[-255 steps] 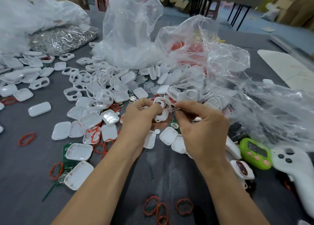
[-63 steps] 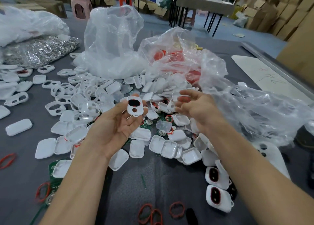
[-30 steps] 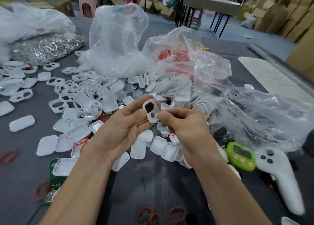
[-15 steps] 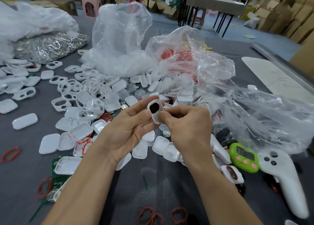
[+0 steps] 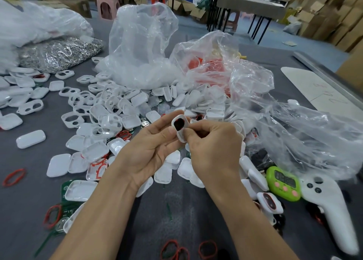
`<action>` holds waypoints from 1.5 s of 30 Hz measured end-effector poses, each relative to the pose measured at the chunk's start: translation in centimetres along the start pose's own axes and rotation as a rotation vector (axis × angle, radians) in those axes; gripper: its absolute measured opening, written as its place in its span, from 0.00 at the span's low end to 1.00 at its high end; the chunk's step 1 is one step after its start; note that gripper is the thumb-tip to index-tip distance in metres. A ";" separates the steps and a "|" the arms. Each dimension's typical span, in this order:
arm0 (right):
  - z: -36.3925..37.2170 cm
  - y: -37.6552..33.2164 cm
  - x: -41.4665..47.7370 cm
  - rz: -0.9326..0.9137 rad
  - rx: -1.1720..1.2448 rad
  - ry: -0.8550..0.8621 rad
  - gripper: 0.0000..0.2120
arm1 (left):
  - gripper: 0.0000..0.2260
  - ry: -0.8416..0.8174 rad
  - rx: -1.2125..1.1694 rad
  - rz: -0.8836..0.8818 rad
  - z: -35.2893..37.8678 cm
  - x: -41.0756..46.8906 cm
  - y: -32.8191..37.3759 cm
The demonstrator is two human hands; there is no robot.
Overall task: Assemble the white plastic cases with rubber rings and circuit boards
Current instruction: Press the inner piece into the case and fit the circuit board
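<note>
A white case front [image 5: 180, 128] with a dark, red-edged opening is held upright above the table between both hands. My left hand [image 5: 151, 150] grips it from the left with thumb and fingers. My right hand [image 5: 214, 150] pinches its lower right edge with curled fingers. Loose white case halves [image 5: 110, 110] lie heaped behind and under the hands. Red rubber rings [image 5: 14, 177] lie scattered on the grey table; more rings [image 5: 174, 250] sit at the near edge. A green circuit board [image 5: 65, 189] shows under a case half at lower left.
Clear plastic bags [image 5: 141, 44] stand behind the pile, one crumpled bag [image 5: 294, 134] at the right. A bag of metal clips [image 5: 57, 53] lies far left. A green timer [image 5: 284, 183], a white controller [image 5: 332, 206] and assembled cases [image 5: 270, 202] sit at the right.
The right hand came from the pile back to the case front held by the left hand. Both hands now hold it close together, a little higher in view.
</note>
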State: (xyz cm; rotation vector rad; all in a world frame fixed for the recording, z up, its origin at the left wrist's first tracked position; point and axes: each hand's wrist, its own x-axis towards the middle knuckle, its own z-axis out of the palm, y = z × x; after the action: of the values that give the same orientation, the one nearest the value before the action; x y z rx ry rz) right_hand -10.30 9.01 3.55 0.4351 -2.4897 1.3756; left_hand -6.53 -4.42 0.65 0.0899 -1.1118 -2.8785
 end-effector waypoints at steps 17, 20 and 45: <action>-1.4 0.3 0.6 0.343 0.402 -0.154 0.19 | 0.28 -0.184 -0.149 -0.061 -0.4 -0.3 0.2; -1.9 0.2 0.8 0.516 0.650 -0.425 0.19 | 0.24 -0.218 -0.153 -0.072 -0.2 -0.4 0.4; -1.2 4.2 6.0 0.040 -0.729 -0.458 0.13 | 0.17 0.006 -0.186 0.045 -2.7 -0.6 2.5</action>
State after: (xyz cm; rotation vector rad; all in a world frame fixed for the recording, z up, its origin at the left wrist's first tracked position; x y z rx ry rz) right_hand -17.33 11.38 3.10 0.5695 -3.1288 0.3101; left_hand -5.69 -7.97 0.36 0.0644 -0.8288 -2.9217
